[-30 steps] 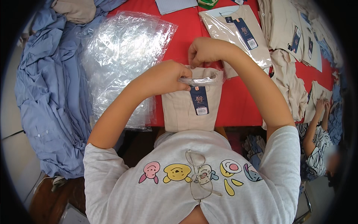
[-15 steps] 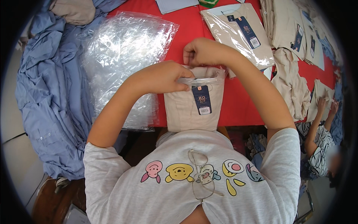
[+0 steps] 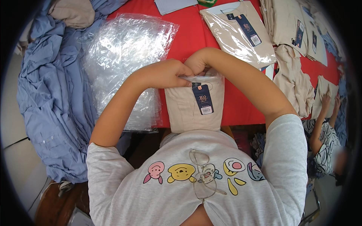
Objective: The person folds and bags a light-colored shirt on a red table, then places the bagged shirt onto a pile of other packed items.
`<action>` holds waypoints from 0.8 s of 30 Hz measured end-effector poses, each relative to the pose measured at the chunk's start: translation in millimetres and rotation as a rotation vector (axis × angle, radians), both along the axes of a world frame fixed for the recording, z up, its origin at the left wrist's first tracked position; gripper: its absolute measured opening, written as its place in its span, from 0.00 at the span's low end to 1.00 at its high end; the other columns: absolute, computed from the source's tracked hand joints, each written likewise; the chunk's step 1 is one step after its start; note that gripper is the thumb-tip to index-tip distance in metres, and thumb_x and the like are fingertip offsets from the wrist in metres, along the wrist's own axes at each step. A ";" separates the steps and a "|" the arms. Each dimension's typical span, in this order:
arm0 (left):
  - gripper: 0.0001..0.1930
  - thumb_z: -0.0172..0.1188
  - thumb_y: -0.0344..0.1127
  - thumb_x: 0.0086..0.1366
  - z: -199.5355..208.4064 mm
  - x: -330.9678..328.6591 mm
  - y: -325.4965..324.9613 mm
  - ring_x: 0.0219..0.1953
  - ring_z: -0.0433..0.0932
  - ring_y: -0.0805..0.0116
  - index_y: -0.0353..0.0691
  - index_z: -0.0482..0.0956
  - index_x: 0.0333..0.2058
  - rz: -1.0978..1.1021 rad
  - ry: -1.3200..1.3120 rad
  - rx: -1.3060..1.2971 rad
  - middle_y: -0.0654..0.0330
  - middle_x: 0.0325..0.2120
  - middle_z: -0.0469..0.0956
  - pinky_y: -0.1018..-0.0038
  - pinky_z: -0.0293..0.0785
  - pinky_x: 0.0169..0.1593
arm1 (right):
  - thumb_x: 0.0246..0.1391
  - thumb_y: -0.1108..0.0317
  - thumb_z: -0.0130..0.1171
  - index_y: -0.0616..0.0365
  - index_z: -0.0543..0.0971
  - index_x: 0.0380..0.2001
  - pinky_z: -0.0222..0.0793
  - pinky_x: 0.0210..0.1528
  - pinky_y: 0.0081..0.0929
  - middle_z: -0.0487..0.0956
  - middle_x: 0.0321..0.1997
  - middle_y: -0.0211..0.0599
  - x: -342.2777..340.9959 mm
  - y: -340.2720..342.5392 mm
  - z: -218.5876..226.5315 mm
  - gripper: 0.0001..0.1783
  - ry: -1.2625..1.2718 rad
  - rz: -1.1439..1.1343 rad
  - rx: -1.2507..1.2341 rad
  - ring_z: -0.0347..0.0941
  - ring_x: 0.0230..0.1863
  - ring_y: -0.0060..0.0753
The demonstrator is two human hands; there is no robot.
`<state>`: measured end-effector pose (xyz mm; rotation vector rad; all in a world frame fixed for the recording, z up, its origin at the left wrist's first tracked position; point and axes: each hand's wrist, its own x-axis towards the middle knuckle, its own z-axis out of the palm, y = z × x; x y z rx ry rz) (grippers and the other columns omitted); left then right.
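Pinching the bagged beige shirt point(image 3: 190, 109), both hands point(image 3: 184, 71) meet.

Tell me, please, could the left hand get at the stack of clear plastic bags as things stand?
Probably yes: the left hand is at the bagged beige garment, and the stack of clear bags lies uncovered just beside it.

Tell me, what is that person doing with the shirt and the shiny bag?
A person is at a red table with a folded beige shirt in a clear plastic bag. Both hands, the left hand and the right hand, pinch the bag's top edge, just above a dark blue tag. A pile of empty clear bags lies to the left, beside blue cloth. A bagged shirt lies farther back. Another person works at the right.
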<state>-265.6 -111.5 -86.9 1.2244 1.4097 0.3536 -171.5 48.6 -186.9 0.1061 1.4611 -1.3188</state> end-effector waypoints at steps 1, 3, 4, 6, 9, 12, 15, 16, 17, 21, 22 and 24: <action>0.16 0.70 0.41 0.68 -0.1 -1.1 2.5 0.33 0.83 0.64 0.36 0.88 0.47 -0.013 0.023 -0.004 0.51 0.33 0.87 0.66 0.78 0.42 | 0.62 0.66 0.62 0.57 0.84 0.54 0.83 0.38 0.31 0.87 0.44 0.36 -2.6 3.8 2.1 0.18 -0.017 -0.015 0.056 0.84 0.40 0.30; 0.19 0.72 0.47 0.67 -0.4 -2.7 8.3 0.29 0.80 0.66 0.36 0.89 0.45 -0.036 0.068 -0.014 0.53 0.29 0.86 0.66 0.76 0.39 | 0.64 0.64 0.59 0.58 0.84 0.54 0.82 0.36 0.30 0.87 0.45 0.36 -7.3 18.5 15.3 0.18 -0.040 -0.066 0.114 0.84 0.39 0.30; 0.20 0.72 0.49 0.66 -3.4 -3.0 9.6 0.28 0.79 0.66 0.36 0.89 0.44 -0.051 0.107 -0.047 0.54 0.27 0.85 0.66 0.75 0.37 | 0.65 0.63 0.57 0.58 0.85 0.52 0.82 0.35 0.31 0.88 0.44 0.37 -11.2 31.4 31.6 0.18 -0.041 -0.090 0.113 0.84 0.37 0.31; 0.22 0.73 0.53 0.65 -10.5 -2.5 22.1 0.26 0.77 0.67 0.37 0.90 0.41 -0.104 0.178 -0.106 0.56 0.24 0.84 0.65 0.73 0.34 | 0.66 0.62 0.54 0.58 0.86 0.50 0.81 0.33 0.32 0.88 0.42 0.39 -5.6 42.4 40.3 0.18 -0.074 -0.070 0.120 0.85 0.35 0.33; 0.28 0.76 0.57 0.60 -27.8 -2.5 29.4 0.30 0.84 0.63 0.34 0.90 0.44 -0.142 0.182 -0.218 0.51 0.29 0.87 0.66 0.79 0.39 | 0.67 0.57 0.52 0.55 0.86 0.53 0.81 0.33 0.40 0.88 0.46 0.45 5.4 41.8 44.9 0.21 -0.097 0.086 0.263 0.85 0.39 0.39; 0.32 0.76 0.58 0.58 -39.2 -2.8 29.1 0.36 0.87 0.59 0.33 0.89 0.48 -0.151 0.230 -0.261 0.47 0.34 0.88 0.66 0.81 0.45 | 0.70 0.49 0.55 0.50 0.84 0.62 0.83 0.40 0.61 0.84 0.61 0.52 16.0 22.8 52.1 0.26 0.020 0.242 0.655 0.84 0.56 0.51; 0.33 0.76 0.57 0.58 -34.7 -1.8 32.0 0.38 0.88 0.55 0.32 0.88 0.49 -0.175 0.336 -0.248 0.46 0.36 0.89 0.64 0.81 0.47 | 0.69 0.38 0.55 0.52 0.84 0.63 0.82 0.44 0.52 0.82 0.65 0.49 11.6 29.8 43.4 0.34 0.187 0.380 0.626 0.82 0.60 0.45; 0.32 0.75 0.56 0.58 -30.1 -1.7 34.3 0.39 0.88 0.53 0.31 0.88 0.49 -0.187 0.376 -0.239 0.45 0.37 0.88 0.63 0.81 0.47 | 0.69 0.35 0.55 0.52 0.84 0.63 0.82 0.46 0.49 0.83 0.65 0.49 10.8 32.5 43.4 0.35 0.276 0.434 0.624 0.82 0.60 0.42; 0.32 0.76 0.55 0.58 -27.5 -4.1 36.5 0.39 0.88 0.53 0.31 0.88 0.49 -0.179 0.370 -0.211 0.45 0.37 0.88 0.63 0.81 0.47 | 0.68 0.32 0.54 0.54 0.84 0.62 0.81 0.49 0.46 0.83 0.62 0.50 9.6 39.0 44.7 0.39 0.188 0.273 0.577 0.83 0.59 0.42; 0.28 0.76 0.50 0.57 -30.0 -16.9 28.1 0.41 0.87 0.52 0.33 0.88 0.48 -0.098 0.348 -0.098 0.44 0.37 0.88 0.62 0.81 0.48 | 0.61 0.20 0.53 0.61 0.86 0.58 0.77 0.58 0.37 0.85 0.57 0.55 24.2 49.7 58.4 0.51 0.110 -0.175 0.334 0.84 0.57 0.41; 0.26 0.76 0.49 0.57 -33.5 -18.3 24.2 0.41 0.87 0.52 0.34 0.88 0.48 -0.071 0.342 -0.066 0.44 0.38 0.88 0.62 0.81 0.48 | 0.58 0.18 0.55 0.61 0.86 0.57 0.76 0.59 0.35 0.85 0.57 0.55 30.7 46.5 61.5 0.53 0.155 -0.244 0.265 0.84 0.58 0.40; 0.24 0.76 0.46 0.59 -46.7 -18.3 17.2 0.42 0.87 0.51 0.36 0.88 0.48 -0.087 0.343 -0.044 0.46 0.38 0.88 0.62 0.80 0.49 | 0.58 0.18 0.56 0.62 0.88 0.53 0.77 0.58 0.34 0.87 0.55 0.53 32.2 38.5 64.8 0.52 0.127 -0.057 0.411 0.85 0.56 0.42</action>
